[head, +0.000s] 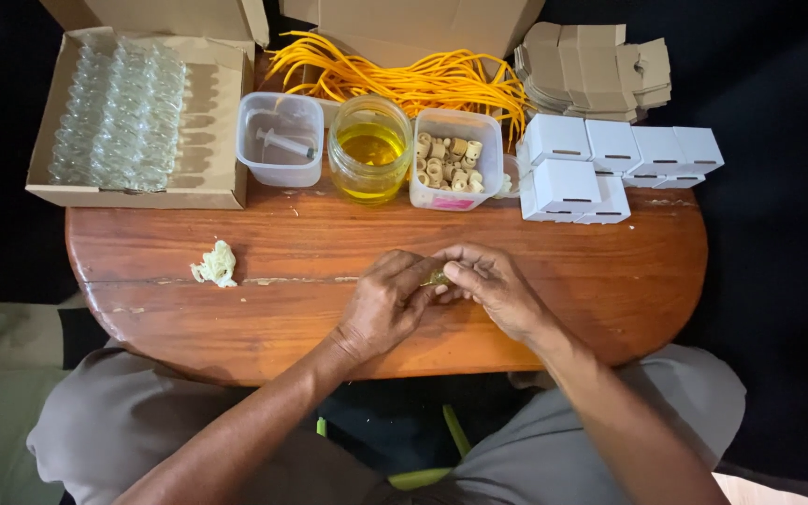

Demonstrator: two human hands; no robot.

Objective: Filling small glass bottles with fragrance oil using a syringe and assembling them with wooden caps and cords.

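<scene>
My left hand and my right hand meet over the middle of the wooden table, near its front edge. Between their fingertips sits a small yellowish-green object, mostly hidden by the fingers; both hands pinch it. What it is cannot be told.
Along the back stand a cardboard box of small clear glass bottles, a clear tub holding a syringe, a jar of yellow liquid, a tub of small corks, yellow cords, folded white boxes and flat cardboard blanks. A crumpled pale wad lies left.
</scene>
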